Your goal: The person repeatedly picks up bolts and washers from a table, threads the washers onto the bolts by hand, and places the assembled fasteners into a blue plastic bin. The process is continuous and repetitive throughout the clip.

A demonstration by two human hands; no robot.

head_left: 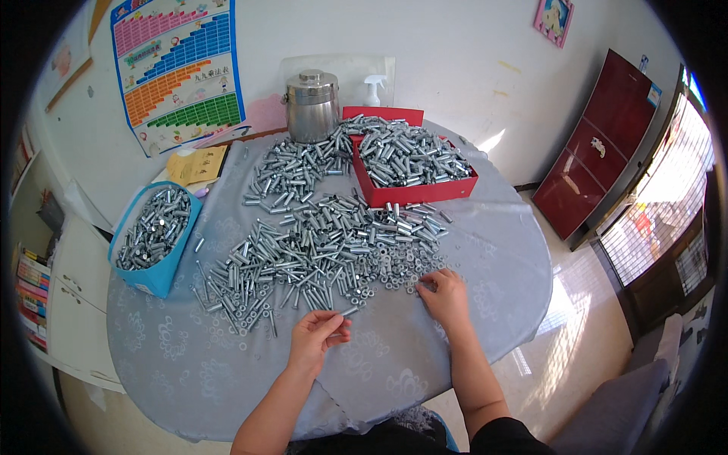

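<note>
Nearest the person, the left hand [315, 337] is curled, its thumb and fingers pinching one short metal sleeve bolt [349, 311] that sticks out toward the big heap of bolts [318, 246]. The hand rests on the grey patterned cloth of the round table [379, 371], just short of the heap's near edge. The right hand [446, 296] lies to the right of that hand, palm down, its fingertips bent and touching small nuts and washers [402, 269] at the heap's near right edge; whether it actually grips one cannot be told.

The heap itself spreads across the middle of the table, silver bolts lying in all directions, with loose nuts scattered along its near rim. To the heap's left, at the table's edge, stands a blue box [155, 235] filled with more bolts. Beyond the heap, on its right far side, a red tray [413, 191] is piled high with bolts, and another mound runs up the heap's far left side. Behind that, a steel lidded pot [311, 106] stands against the wall, with a white spray bottle [372, 89] just to its right. Left of the pot, yellow papers [199, 164] lie on the table, and a coloured chart [178, 72] hangs on the wall above. Far off to the heap's right, a dark red cabinet [595, 152] stands beside a bright window.
</note>
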